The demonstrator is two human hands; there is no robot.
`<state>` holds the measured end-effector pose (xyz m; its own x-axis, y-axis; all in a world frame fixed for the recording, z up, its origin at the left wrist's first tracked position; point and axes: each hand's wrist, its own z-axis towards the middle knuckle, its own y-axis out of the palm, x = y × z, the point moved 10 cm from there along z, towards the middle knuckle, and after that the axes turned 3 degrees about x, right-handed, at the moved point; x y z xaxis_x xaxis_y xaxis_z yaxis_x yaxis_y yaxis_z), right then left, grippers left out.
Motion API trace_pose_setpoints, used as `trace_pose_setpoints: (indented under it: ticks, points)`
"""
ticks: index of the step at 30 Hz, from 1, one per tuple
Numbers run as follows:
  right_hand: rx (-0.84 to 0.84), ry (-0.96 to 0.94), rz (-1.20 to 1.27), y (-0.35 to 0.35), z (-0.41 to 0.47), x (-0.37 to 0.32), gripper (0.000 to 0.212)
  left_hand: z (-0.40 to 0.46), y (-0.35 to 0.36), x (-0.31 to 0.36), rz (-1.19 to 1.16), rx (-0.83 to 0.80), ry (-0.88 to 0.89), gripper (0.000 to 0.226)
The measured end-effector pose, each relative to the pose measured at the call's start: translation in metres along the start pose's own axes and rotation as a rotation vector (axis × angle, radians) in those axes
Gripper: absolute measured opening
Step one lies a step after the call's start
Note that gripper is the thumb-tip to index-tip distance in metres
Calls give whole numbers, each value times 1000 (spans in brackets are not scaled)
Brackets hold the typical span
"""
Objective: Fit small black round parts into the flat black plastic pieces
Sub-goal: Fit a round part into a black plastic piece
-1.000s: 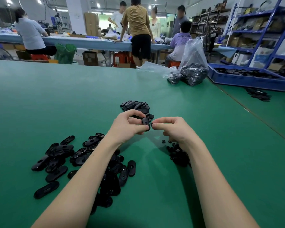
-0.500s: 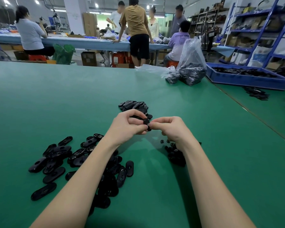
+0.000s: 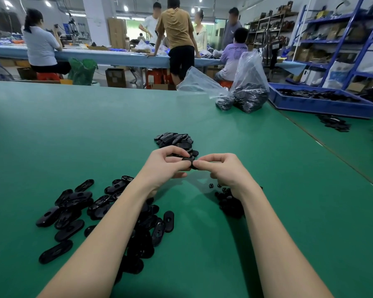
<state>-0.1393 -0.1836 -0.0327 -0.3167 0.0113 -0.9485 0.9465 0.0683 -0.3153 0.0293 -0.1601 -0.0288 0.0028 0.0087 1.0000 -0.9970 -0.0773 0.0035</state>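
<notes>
My left hand (image 3: pixel 163 166) grips a flat black plastic piece (image 3: pixel 186 162) above the green table, fingers curled round it. My right hand (image 3: pixel 221 171) meets it from the right, thumb and forefinger pinching at the piece's right end; a small round part there is mostly hidden by the fingertips. Several loose flat oval pieces (image 3: pixel 73 211) lie scattered under and left of my left forearm. A small heap of black round parts (image 3: pixel 228 203) sits under my right wrist. Just beyond my hands lies another pile of flat pieces (image 3: pixel 174 139).
Two clear plastic bags of black parts (image 3: pixel 249 93) stand at the table's far right, beside a blue tray (image 3: pixel 323 104) of black pieces. More black pieces (image 3: pixel 334 123) lie on the adjoining table at right. Several people work at a long bench behind.
My hands have closed together: the right fingertips, a little apart from the piece a second ago, now press against its end. The view shifted slightly.
</notes>
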Motion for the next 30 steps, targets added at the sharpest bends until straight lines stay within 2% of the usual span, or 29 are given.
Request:
trace_pose_setpoints:
  ticks: [3,12,19,30]
  points:
    - [-8,-24,-22,0,2,-4,6,1,-2,-1,-17,22,-13,16]
    - [61,-12,-102,2,4,2,6,-1,0,-11,50,38,-55,21]
    - [51,-52,-91,4,6,2,11,-2,1,-12,-47,16,-90,17]
    - [58,-65,-21,9,4,3,8,-3,0,-17,-79,49,-150,16]
